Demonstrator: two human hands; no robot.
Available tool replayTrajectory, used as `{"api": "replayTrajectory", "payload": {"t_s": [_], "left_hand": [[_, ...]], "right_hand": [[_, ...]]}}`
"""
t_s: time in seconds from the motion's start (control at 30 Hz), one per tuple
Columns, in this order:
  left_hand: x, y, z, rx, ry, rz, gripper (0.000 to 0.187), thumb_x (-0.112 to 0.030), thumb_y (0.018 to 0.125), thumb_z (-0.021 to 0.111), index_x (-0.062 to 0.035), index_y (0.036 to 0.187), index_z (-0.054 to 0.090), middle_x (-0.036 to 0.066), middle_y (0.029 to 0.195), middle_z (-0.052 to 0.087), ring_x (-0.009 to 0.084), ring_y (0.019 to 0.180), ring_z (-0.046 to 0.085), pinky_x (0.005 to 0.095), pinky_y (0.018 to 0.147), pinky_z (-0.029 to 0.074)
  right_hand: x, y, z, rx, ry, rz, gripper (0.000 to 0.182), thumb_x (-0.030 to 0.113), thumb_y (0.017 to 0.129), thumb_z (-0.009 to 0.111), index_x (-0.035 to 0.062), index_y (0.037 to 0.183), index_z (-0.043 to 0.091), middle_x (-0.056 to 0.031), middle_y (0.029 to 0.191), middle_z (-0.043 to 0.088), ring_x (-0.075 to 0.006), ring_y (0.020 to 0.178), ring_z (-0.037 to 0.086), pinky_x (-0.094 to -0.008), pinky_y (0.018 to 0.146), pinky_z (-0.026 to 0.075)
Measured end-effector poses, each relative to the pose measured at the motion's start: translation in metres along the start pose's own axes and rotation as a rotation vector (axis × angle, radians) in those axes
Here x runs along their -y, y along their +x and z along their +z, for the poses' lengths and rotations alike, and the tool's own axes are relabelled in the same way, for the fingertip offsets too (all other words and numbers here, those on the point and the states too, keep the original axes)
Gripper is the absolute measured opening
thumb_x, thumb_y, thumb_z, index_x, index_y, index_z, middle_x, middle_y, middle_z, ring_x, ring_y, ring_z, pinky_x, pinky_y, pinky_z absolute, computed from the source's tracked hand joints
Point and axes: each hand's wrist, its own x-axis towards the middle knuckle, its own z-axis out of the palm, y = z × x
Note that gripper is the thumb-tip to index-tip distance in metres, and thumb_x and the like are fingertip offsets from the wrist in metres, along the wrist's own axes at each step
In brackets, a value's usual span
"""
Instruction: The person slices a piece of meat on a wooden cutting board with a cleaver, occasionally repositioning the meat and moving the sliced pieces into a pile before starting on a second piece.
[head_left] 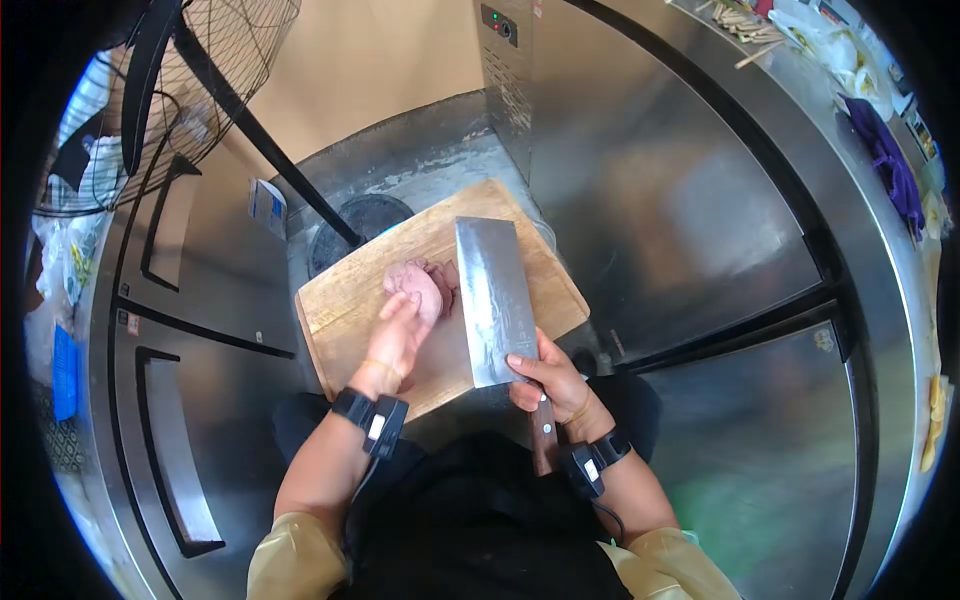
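My right hand [550, 380] grips a broad cleaver [493, 290] by its dark wooden handle [543, 435], with the thumb on the lower end of the blade. The blade is raised over the right half of a wooden cutting board [540, 260], pointing away from me. My left hand [395, 335] has its fingers on a piece of pinkish meat [415, 284] near the board's middle. Some of the meat is in slices or folds beside the blade, and part of it is hidden behind the blade.
Steel refrigerator doors [660, 190] stand on the right, and steel cabinet doors [200, 400] on the left. A wire-caged fan [215, 50] with a black pole is at upper left. A round dark lid or disc [360, 215] sits behind the board. Skewer sticks [740, 22] and a purple cloth [885, 160] lie on the right-hand top.
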Motion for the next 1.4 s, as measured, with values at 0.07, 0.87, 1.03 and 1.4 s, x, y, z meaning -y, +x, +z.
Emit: {"api": "replayTrajectory", "payload": {"t_s": [0.07, 0.87, 1.03, 1.4], "left_hand": [[-0.004, 0.021, 0.002, -0.090, 0.194, 0.047, 0.029, -0.008, 0.093, 0.061, -0.0051, 0.120, 0.052, 0.003, 0.110, 0.056, 0.0133, 0.099, 0.057, 0.0283, 0.079, 0.054], [0.059, -0.062, -0.086, -0.123, 0.949, 0.590, 0.060, 0.002, 0.071, 0.075, -0.0094, 0.125, 0.053, 0.012, 0.107, 0.062, 0.0200, 0.087, 0.062, 0.0288, 0.072, 0.053], [0.045, -0.072, -0.075, -0.120, 1.099, 0.691, 0.057, -0.001, 0.070, 0.075, -0.0099, 0.123, 0.056, 0.013, 0.119, 0.056, 0.0281, 0.095, 0.057, 0.0352, 0.082, 0.050], [0.043, -0.058, -0.075, 0.041, 1.421, 1.016, 0.037, -0.005, 0.069, 0.075, -0.0065, 0.105, 0.066, 0.009, 0.113, 0.059, 0.0329, 0.108, 0.052, 0.0418, 0.093, 0.043]], "right_hand": [[0.003, 0.003, -0.003, -0.004, 0.012, -0.010, 0.044, 0.003, 0.091, 0.059, 0.0099, 0.129, 0.037, -0.0037, 0.085, 0.054, -0.0083, 0.046, 0.045, -0.0248, 0.042, 0.040], [-0.045, 0.001, 0.006, -0.265, -0.678, 0.052, 0.046, 0.003, 0.091, 0.056, 0.0056, 0.132, 0.035, -0.0087, 0.082, 0.057, -0.0134, 0.042, 0.049, -0.0271, 0.038, 0.043], [-0.049, -0.011, 0.024, -0.316, -1.176, 0.108, 0.040, 0.006, 0.093, 0.055, 0.0046, 0.128, 0.037, -0.0100, 0.069, 0.060, -0.0145, 0.044, 0.054, -0.0292, 0.040, 0.043], [-0.027, -0.007, 0.037, -0.123, -1.870, 0.138, 0.026, 0.005, 0.085, 0.052, 0.0090, 0.110, 0.044, -0.0201, 0.083, 0.063, -0.0423, 0.075, 0.063, -0.0503, 0.066, 0.051]]}}
